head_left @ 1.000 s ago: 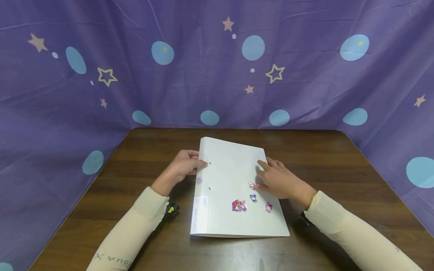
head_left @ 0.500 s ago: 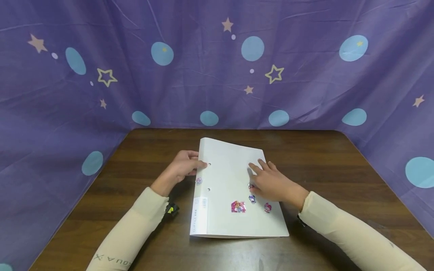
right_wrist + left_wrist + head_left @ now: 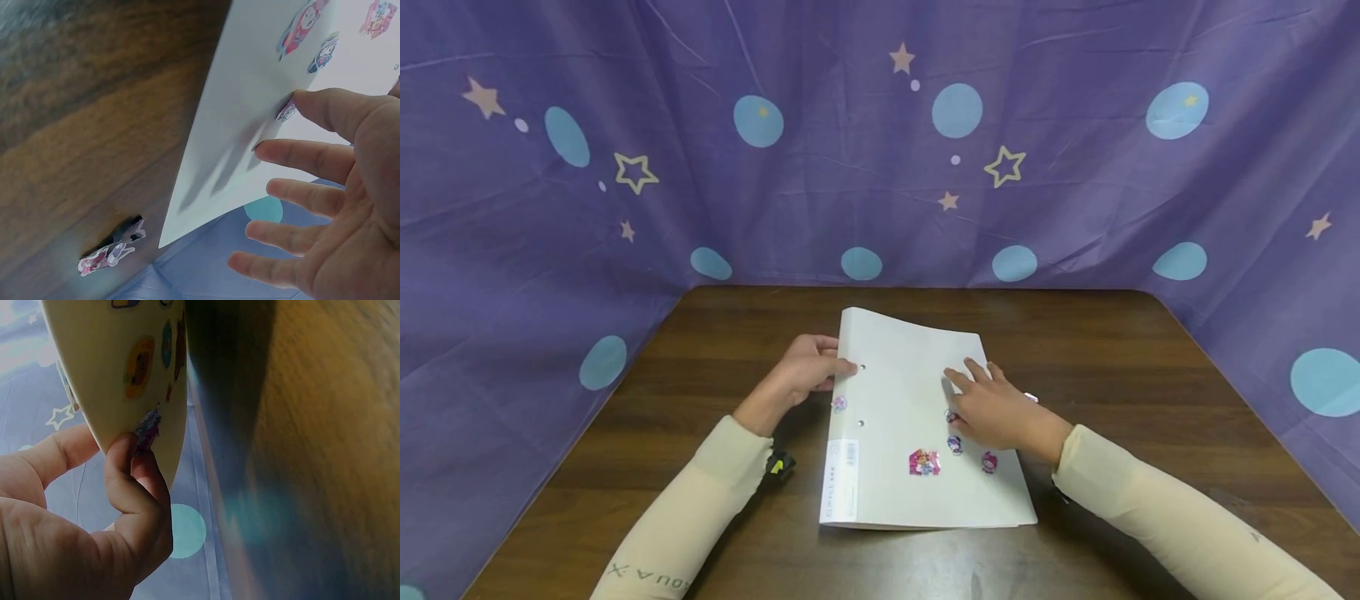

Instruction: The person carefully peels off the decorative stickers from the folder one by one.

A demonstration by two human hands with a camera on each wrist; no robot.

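Left hand [image 3: 808,364] is pinching the spine edge of the white folder [image 3: 902,392], which is resting on the table [image 3: 1112,350] between both hands; the right hand [image 3: 996,408], fingers spread, is apparently touching a sticker [image 3: 286,110] with its thumb. If the thumb drags, that sticker could wrinkle or lift; a slackening left grip could let the folder skew. The spine label [image 3: 839,492] is apparently reading "CLIPFILE"; the sleeve's lettering [image 3: 647,577] is only partly showing.
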